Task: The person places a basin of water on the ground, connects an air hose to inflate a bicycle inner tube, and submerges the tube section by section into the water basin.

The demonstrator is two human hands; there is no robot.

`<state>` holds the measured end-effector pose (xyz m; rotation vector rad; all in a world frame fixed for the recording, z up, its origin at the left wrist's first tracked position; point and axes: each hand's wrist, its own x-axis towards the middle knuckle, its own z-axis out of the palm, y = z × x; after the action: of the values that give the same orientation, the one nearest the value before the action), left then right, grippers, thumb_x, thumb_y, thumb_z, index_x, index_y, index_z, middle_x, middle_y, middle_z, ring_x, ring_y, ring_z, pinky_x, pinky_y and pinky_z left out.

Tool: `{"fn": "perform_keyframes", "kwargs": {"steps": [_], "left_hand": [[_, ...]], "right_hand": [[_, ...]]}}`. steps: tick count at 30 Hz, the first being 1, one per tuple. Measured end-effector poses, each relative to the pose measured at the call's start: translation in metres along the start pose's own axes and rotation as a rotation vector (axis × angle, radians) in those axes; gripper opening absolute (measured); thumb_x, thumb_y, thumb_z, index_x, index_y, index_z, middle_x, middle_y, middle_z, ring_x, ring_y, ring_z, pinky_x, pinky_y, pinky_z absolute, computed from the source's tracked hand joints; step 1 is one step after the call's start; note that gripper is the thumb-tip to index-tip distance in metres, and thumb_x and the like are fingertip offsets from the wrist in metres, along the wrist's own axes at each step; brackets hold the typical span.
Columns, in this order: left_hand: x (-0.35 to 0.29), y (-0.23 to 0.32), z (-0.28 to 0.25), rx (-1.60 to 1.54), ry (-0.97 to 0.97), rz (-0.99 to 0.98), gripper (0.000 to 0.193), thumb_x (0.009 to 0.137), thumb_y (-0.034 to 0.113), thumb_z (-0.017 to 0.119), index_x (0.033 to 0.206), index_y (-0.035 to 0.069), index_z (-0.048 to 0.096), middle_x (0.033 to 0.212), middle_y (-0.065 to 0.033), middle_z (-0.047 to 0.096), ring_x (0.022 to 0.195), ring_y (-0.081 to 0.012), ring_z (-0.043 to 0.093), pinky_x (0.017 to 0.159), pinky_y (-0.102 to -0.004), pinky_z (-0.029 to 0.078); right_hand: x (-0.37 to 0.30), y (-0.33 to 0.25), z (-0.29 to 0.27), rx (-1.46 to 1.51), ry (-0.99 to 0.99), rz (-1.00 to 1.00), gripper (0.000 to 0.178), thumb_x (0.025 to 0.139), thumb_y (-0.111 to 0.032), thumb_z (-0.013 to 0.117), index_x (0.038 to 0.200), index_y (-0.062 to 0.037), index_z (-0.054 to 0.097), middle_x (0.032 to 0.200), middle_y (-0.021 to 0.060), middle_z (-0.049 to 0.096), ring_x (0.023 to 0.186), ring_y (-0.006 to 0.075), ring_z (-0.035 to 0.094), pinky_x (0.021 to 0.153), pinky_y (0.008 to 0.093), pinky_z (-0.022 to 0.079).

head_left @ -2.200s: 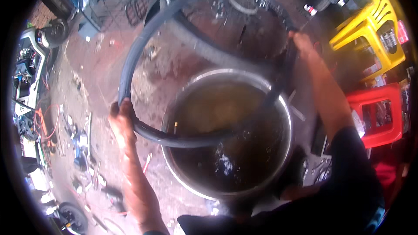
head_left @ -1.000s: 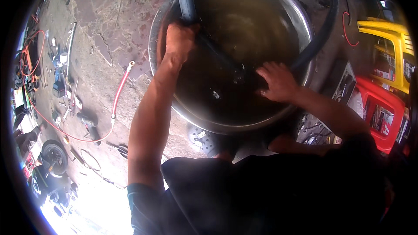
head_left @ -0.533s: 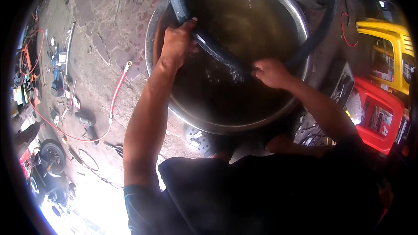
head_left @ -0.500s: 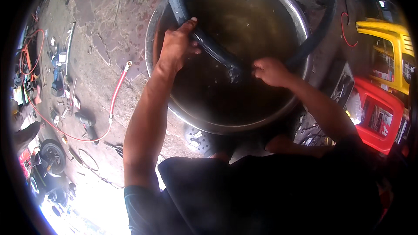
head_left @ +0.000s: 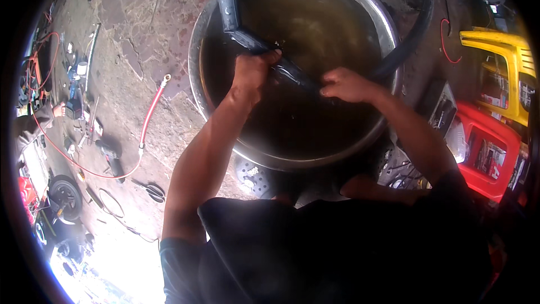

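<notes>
A black rubber inner tube (head_left: 228, 0) runs in a loop over a round metal basin (head_left: 196, 62) of murky brownish water. My left hand (head_left: 253, 70) is wrapped round the tube above the water, and the tube bends sharply just beyond it. My right hand (head_left: 346, 85) is closed on the tube at the water surface near the middle of the basin; its fingertips are partly hidden. Between my hands the tube is wet and dips into the water. Its other side (head_left: 408, 50) rises over the basin's right rim.
A red air hose (head_left: 151, 115) with a brass end lies on the stained floor at left, near scissors (head_left: 151, 191), a cordless tool (head_left: 111, 157) and a small wheel (head_left: 66, 198). Another person's hand (head_left: 59, 110) shows at far left. Yellow (head_left: 509, 50) and red (head_left: 461, 135) plastic stools stand at right.
My left hand has slid along the tube toward the basin's middle, and the tube now kinks behind it. My right hand has moved slightly left. Another person's hand has appeared at far left.
</notes>
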<state>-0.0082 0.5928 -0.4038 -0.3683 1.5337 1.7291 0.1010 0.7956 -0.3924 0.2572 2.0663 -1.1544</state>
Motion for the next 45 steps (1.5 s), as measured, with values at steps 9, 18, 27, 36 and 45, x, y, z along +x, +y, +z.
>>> {"fn": "perform_keyframes", "kwargs": {"steps": [9, 18, 27, 36, 45], "left_hand": [[0.017, -0.009, -0.006, -0.001, 0.125, -0.035, 0.013, 0.076, 0.006, 0.066, 0.075, -0.007, 0.062, 0.059, -0.0125, 0.057, 0.040, -0.0196, 0.051, 0.034, -0.0327, 0.044], [0.014, -0.011, -0.002, -0.035, 0.104, -0.010, 0.016, 0.073, 0.007, 0.069, 0.077, -0.007, 0.064, 0.062, -0.0133, 0.058, 0.040, -0.0188, 0.052, 0.033, -0.0309, 0.045], [0.004, 0.013, -0.015, 0.062, -0.020, 0.071, 0.020, 0.084, 0.016, 0.058, 0.089, -0.002, 0.065, 0.063, -0.0114, 0.060, 0.041, -0.0179, 0.052, 0.033, -0.0292, 0.043], [0.001, -0.033, -0.051, 0.006, -0.524, 0.319, 0.042, 0.083, 0.022, 0.059, 0.116, -0.004, 0.052, 0.103, -0.0119, 0.061, 0.078, -0.0166, 0.062, 0.057, -0.0252, 0.051], [-0.053, 0.025, -0.036, 0.342, -0.204, -0.042, 0.027, 0.088, 0.025, 0.059, 0.097, 0.000, 0.062, 0.070, -0.0036, 0.055, 0.056, -0.0107, 0.054, 0.044, -0.0220, 0.043]], "right_hand": [[-0.007, -0.016, 0.018, -0.059, 0.264, -0.159, 0.048, 0.075, -0.023, 0.071, 0.108, 0.0055, 0.052, 0.097, 0.0175, 0.061, 0.093, 0.0270, 0.059, 0.083, 0.0349, 0.045], [0.000, -0.004, 0.027, -0.046, 0.296, -0.148, 0.036, 0.069, -0.024, 0.072, 0.094, -0.0003, 0.061, 0.086, 0.0177, 0.063, 0.083, 0.0314, 0.062, 0.073, 0.0363, 0.047], [-0.005, -0.022, 0.014, 0.070, 0.261, -0.214, 0.027, 0.073, -0.017, 0.071, 0.088, 0.0000, 0.058, 0.081, 0.0128, 0.063, 0.075, 0.0220, 0.061, 0.067, 0.0343, 0.046], [-0.024, -0.040, 0.018, -0.410, 0.273, -0.289, 0.037, 0.063, -0.031, 0.076, 0.085, -0.0076, 0.057, 0.079, 0.0132, 0.061, 0.074, 0.0326, 0.061, 0.065, 0.0424, 0.047], [-0.016, -0.062, -0.015, -0.679, -0.055, -0.268, 0.041, 0.070, -0.044, 0.069, 0.090, -0.0090, 0.060, 0.085, 0.0118, 0.064, 0.081, 0.0296, 0.063, 0.069, 0.0422, 0.049]]}}
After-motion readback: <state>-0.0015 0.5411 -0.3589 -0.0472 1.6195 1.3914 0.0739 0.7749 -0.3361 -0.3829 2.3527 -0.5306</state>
